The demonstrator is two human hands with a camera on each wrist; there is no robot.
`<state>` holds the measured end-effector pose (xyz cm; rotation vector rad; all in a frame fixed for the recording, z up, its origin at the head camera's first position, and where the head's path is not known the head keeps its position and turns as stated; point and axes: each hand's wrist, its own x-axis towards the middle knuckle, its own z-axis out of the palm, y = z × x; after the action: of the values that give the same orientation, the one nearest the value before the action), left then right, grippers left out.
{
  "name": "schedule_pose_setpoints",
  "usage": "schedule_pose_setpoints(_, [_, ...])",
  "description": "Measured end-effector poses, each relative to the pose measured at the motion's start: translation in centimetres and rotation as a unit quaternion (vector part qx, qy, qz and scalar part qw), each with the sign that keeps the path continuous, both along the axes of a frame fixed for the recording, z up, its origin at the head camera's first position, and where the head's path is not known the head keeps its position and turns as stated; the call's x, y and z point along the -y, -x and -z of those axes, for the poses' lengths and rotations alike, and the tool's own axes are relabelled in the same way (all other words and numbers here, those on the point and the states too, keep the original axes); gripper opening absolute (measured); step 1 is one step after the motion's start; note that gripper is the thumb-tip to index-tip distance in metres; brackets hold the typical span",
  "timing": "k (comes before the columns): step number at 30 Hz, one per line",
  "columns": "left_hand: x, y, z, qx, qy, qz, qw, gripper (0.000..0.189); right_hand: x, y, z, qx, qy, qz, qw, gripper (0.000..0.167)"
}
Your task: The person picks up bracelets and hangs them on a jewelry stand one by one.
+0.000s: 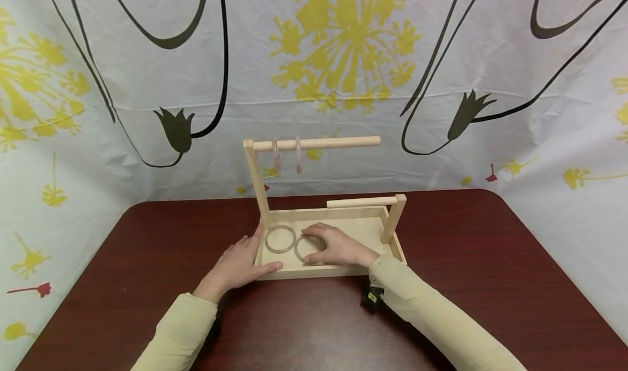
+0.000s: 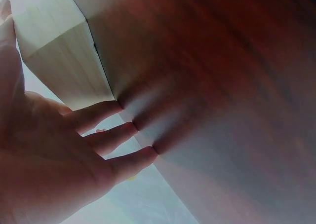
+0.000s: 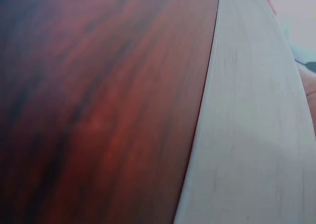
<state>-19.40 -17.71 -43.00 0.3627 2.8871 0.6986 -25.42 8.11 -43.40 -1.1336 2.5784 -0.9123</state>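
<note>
A pale wooden stand with a tray base (image 1: 314,273) sits on the table. Inside the tray, towards its left end, lie two thin translucent bangles side by side. My right hand (image 1: 340,247) reaches over the front wall and grips the right bangle (image 1: 295,248), thumb near, fingers far; the hand hides part of its ring. The left bangle (image 1: 281,251) lies flat and untouched. My left hand (image 1: 237,265) rests against the tray's left end, thumb across the front corner. In the left wrist view its straight fingertips (image 2: 148,152) touch the table.
Two more bangles (image 1: 299,158) hang on the stand's tall upper bar (image 1: 343,142), near its left post. A shorter, lower bar (image 1: 360,202) extends left from the right post (image 1: 393,221). Behind the dark red table (image 1: 441,218) hangs a patterned curtain (image 1: 343,109).
</note>
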Motion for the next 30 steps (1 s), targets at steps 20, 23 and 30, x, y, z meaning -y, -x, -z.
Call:
schedule_pose_setpoints(20, [0.00, 0.01, 0.06, 0.004, 0.000, -0.001, 1.0000, 0.106, -0.15, 0.60, 0.74, -0.019, 0.007, -0.014, 0.9997, 0.073])
schedule_pose_setpoints(23, [0.01, 0.03, 0.08, 0.005, 0.000, -0.002, 1.0000, 0.106, -0.10, 0.62, 0.82, -0.016, 0.010, -0.012, 0.9997, 0.071])
schedule_pose_setpoints(30, [0.01, 0.08, 0.15, 0.005, 0.001, -0.001, 1.0000, 0.106, 0.14, 0.50, 0.79, 0.004, 0.027, -0.008, 0.9996, 0.068])
